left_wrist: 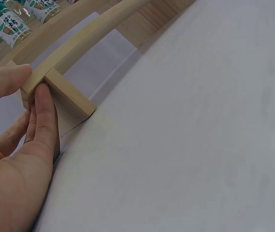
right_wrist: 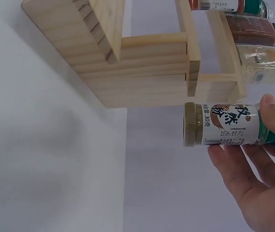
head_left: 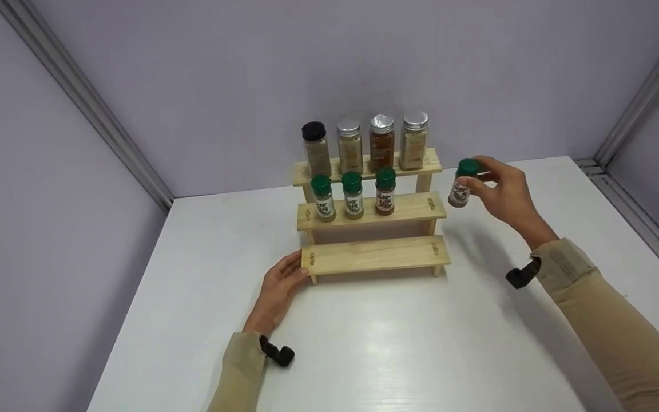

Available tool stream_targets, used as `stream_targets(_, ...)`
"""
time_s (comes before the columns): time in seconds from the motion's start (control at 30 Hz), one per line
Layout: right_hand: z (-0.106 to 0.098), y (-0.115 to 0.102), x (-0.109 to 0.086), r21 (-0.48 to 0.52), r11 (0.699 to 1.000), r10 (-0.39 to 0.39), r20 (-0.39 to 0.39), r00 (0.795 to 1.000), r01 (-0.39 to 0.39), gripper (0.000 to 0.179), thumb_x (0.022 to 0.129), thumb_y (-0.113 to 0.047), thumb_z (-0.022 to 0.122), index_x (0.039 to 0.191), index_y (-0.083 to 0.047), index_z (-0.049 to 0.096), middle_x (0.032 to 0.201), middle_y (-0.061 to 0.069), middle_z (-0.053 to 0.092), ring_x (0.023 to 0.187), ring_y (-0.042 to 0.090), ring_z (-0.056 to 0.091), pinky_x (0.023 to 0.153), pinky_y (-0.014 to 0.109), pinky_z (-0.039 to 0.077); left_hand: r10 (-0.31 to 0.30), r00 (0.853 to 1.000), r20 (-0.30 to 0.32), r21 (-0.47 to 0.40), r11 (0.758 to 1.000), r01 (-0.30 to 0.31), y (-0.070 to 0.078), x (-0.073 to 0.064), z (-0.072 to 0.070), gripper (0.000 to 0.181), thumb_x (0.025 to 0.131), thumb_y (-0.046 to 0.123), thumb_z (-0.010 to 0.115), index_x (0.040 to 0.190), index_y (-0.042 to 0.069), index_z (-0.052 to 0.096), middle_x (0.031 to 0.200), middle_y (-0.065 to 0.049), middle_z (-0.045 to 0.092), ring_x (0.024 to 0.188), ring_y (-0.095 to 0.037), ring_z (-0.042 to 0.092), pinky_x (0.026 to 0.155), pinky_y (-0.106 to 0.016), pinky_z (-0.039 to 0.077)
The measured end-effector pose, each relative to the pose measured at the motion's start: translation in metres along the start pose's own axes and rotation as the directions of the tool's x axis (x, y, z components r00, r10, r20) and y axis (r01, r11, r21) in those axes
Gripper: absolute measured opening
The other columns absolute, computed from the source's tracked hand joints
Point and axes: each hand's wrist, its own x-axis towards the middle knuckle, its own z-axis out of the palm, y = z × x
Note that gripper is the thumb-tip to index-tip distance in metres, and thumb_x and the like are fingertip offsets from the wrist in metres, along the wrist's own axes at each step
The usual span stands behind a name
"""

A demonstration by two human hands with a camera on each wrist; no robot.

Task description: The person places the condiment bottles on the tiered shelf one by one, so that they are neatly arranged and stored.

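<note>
A three-tier wooden rack (head_left: 375, 256) stands on the white table. My left hand (head_left: 280, 287) grips the left end of its lowest tier, thumb on top and fingers beneath the board (left_wrist: 69, 53). To the right of the rack, my right hand (head_left: 504, 189) holds a green-capped spice jar (head_left: 460, 191) in the air, pinched near its cap. In the right wrist view that jar (right_wrist: 229, 124) shows a white label and brownish powder, beside the rack's side (right_wrist: 142, 72). Several similar jars, including a green-capped one (head_left: 353, 197), stand on the left and middle of the middle tier.
On the top tier are a black-capped jar (head_left: 317, 150) and silver-capped jars, one with red-brown contents (head_left: 382, 143). A pale wall (head_left: 221, 103) rises behind the table (head_left: 221, 240). Metal frame posts (head_left: 650, 91) stand at the corners.
</note>
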Motion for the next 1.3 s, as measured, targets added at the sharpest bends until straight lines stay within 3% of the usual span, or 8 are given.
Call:
stream_targets(0.1, -0.001, -0.010, 0.001, -0.011, 1.000, -0.017, -0.004, 1.000, 0.017, 0.052, 0.102, -0.031, 0.075, 0.146, -0.004, 0.063, 0.129, 0.022, 0.071, 0.109, 0.018, 0.067, 0.077, 0.001, 0.050, 0.001, 1.000, 0.000, -0.009, 1.000, -0.001, -0.001, 0.000, 0.000, 0.060, 0.105, 0.004, 0.066, 0.160, 0.000, 0.042, 0.159, -0.022, 0.047, 0.137, -0.021, 0.056, 0.113, -0.035, 0.052)
stream_targets(0.27, 0.001, -0.024, 0.002, 0.000, 0.999, -0.040, -0.002, 0.999, 0.040, 0.052, 0.103, -0.031, 0.075, 0.146, -0.005, 0.063, 0.128, 0.021, 0.071, 0.113, 0.032, 0.069, 0.078, 0.001, 0.051, 0.011, 1.000, 0.003, -0.012, 1.000, -0.011, -0.002, 0.000, -0.001, 0.061, 0.104, 0.004, 0.067, 0.160, -0.002, 0.041, 0.159, -0.023, 0.047, 0.136, -0.020, 0.057, 0.113, -0.034, 0.052)
stream_targets(0.33, 0.002, -0.028, 0.003, 0.003, 0.999, -0.051, 0.001, 0.999, 0.051, 0.051, 0.103, -0.030, 0.075, 0.146, -0.005, 0.064, 0.127, 0.021, 0.071, 0.112, 0.031, 0.070, 0.078, 0.001, 0.051, 0.011, 1.000, 0.001, -0.010, 1.000, -0.011, -0.002, 0.000, -0.001, 0.061, 0.104, 0.003, 0.067, 0.160, -0.003, 0.041, 0.159, -0.023, 0.047, 0.136, -0.020, 0.056, 0.113, -0.034, 0.053)
stream_targets(0.53, 0.011, -0.037, 0.006, 0.019, 0.995, -0.098, -0.001, 0.995, 0.098, 0.049, 0.102, -0.028, 0.075, 0.144, -0.003, 0.065, 0.124, 0.019, 0.073, 0.102, -0.001, 0.065, 0.078, 0.003, 0.053, 0.011, 1.000, 0.002, 0.004, 1.000, -0.011, 0.001, -0.001, 0.000, 0.061, 0.105, 0.003, 0.065, 0.160, -0.002, 0.041, 0.158, -0.023, 0.048, 0.136, -0.020, 0.057, 0.113, -0.035, 0.052)
stream_targets(0.63, 0.016, -0.042, 0.007, 0.031, 0.993, -0.117, 0.001, 0.993, 0.117, 0.048, 0.102, -0.026, 0.076, 0.143, -0.004, 0.066, 0.124, 0.018, 0.074, 0.099, -0.008, 0.063, 0.077, 0.004, 0.054, 0.011, 1.000, 0.003, 0.014, 1.000, -0.011, 0.001, -0.001, 0.001, 0.059, 0.105, 0.003, 0.065, 0.160, -0.002, 0.042, 0.156, -0.022, 0.050, 0.135, -0.021, 0.058, 0.114, -0.036, 0.052)
stream_targets(0.9, 0.031, -0.052, 0.010, 0.051, 0.991, -0.125, 0.028, 0.992, 0.123, 0.046, 0.101, -0.026, 0.077, 0.142, -0.006, 0.067, 0.118, 0.014, 0.076, 0.101, 0.006, 0.069, 0.077, 0.007, 0.054, 0.014, 1.000, 0.013, 0.015, 1.000, -0.014, -0.002, 0.001, -0.001, 0.061, 0.105, 0.006, 0.067, 0.160, -0.001, 0.041, 0.157, -0.023, 0.048, 0.138, -0.022, 0.056, 0.114, -0.034, 0.053)
stream_targets(1.1, 0.041, -0.056, 0.011, 0.054, 0.991, -0.127, 0.044, 0.991, 0.125, 0.047, 0.099, -0.026, 0.079, 0.141, -0.006, 0.068, 0.117, 0.015, 0.076, 0.105, 0.029, 0.075, 0.079, 0.008, 0.052, 0.016, 1.000, 0.021, 0.011, 1.000, -0.017, -0.002, 0.000, -0.001, 0.063, 0.105, 0.008, 0.068, 0.160, -0.003, 0.040, 0.157, -0.023, 0.048, 0.137, -0.023, 0.056, 0.113, -0.033, 0.053)
stream_targets(1.3, 0.049, -0.057, 0.011, 0.075, 0.990, -0.122, 0.058, 0.991, 0.117, 0.048, 0.098, -0.026, 0.081, 0.139, -0.005, 0.068, 0.116, 0.015, 0.077, 0.107, 0.033, 0.075, 0.080, 0.009, 0.052, 0.022, 1.000, 0.019, 0.004, 1.000, -0.022, -0.001, 0.000, 0.000, 0.062, 0.105, 0.005, 0.067, 0.160, -0.003, 0.041, 0.158, -0.024, 0.048, 0.138, -0.022, 0.056, 0.114, -0.034, 0.052)
